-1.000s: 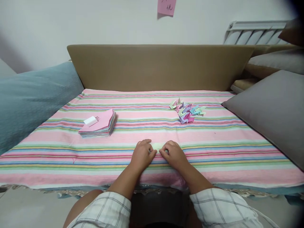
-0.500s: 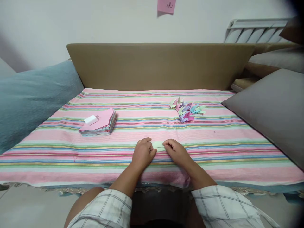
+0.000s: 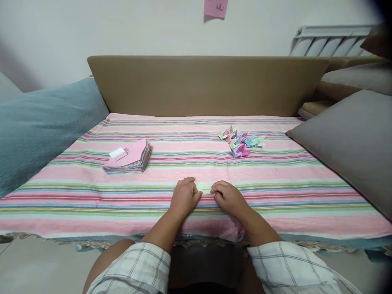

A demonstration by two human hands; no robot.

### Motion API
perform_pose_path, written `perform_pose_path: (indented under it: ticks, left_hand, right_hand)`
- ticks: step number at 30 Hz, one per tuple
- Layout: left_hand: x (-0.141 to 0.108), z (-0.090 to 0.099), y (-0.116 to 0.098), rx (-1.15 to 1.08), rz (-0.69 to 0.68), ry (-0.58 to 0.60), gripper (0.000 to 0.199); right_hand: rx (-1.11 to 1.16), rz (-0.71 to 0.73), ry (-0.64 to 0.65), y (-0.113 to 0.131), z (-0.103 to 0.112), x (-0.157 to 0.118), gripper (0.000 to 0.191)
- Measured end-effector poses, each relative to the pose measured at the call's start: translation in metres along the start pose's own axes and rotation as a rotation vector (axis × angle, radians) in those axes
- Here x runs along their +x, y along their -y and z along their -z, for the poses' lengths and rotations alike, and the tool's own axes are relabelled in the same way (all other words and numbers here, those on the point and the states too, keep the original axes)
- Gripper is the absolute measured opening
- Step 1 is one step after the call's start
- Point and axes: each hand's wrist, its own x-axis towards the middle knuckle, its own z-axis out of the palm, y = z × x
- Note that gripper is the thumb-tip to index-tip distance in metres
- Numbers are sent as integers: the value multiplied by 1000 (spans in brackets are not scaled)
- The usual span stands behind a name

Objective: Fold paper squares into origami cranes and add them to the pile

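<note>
A small pale green folded paper (image 3: 204, 186) lies flat on the striped cloth, with a dark crease line running across it. My left hand (image 3: 183, 197) is closed, its thumb and fingers curled onto the paper's left end. At the right end, my right hand (image 3: 229, 197) pinches the paper between thumb and fingertips. Both ends are partly covered by the fingers. Beyond the right hand lies a cluster of folded paper cranes (image 3: 240, 150) in several colours. Off to the left is a stack of coloured paper sheets (image 3: 136, 148), pink on top, under a white plug adapter (image 3: 118, 154).
Striped cloth (image 3: 76, 181) covers the seat in front of me. A brown backrest (image 3: 208, 85) stands behind it. A blue-covered armrest (image 3: 52, 126) bounds the left, grey cushions (image 3: 346, 143) the right. A pink note (image 3: 215, 8) hangs on the wall near a white radiator (image 3: 330, 38).
My right hand has shifted slightly and its fingers have curled in more at the paper's right end. The left hand stays almost where it was.
</note>
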Motion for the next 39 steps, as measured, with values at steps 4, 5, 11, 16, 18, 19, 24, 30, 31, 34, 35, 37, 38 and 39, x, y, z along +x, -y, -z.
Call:
perform_pose_path:
  ticks: [4, 5, 11, 16, 18, 19, 24, 30, 31, 34, 35, 37, 38, 39]
  left_hand:
    - [0, 1, 0, 3, 15, 10, 15]
    - [1, 1, 0, 4, 14, 12, 15]
    - [1, 0, 0, -2, 18, 13, 17]
    - [0, 0, 0, 14, 14, 17, 16]
    - [0, 0, 0, 18, 13, 11, 16]
    - [0, 0, 0, 18, 12, 9, 16]
    - [0, 0, 0, 18, 11, 11, 16]
    - [0, 2, 0, -13, 18, 14, 16]
    - [0, 3, 1, -33, 18, 17, 16]
    - [-1, 6, 5, -90, 20, 12, 7]
    - [-1, 7, 6, -99, 21, 5, 7]
    - [-1, 7, 7, -97, 13, -3, 11]
    - [-1, 7, 8, -91, -2, 0, 11]
    - [-1, 7, 8, -83, -22, 6, 10]
  right_hand:
    - [-63, 94, 39, 2, 5, -2, 35]
    - [-80, 118, 46, 2, 6, -3, 36]
    - [-190, 147, 63, 2, 5, -5, 38]
    - [-280, 84, 98, 8, 0, -5, 33]
    - [-293, 61, 117, 10, 0, -5, 32]
    - [-290, 58, 124, 11, 1, -6, 33]
    - [-284, 106, 149, 15, 5, -9, 45]
    - [-342, 91, 147, 16, 1, -9, 42]
    - [-337, 89, 145, 16, 1, -8, 42]
    - [-321, 91, 138, 15, 0, -7, 41]
    - [-318, 91, 136, 14, -1, -7, 41]
    - [-314, 90, 135, 13, -1, -7, 41]
    - [-312, 90, 138, 13, -1, -7, 41]
    - [-310, 90, 140, 12, -1, -7, 41]
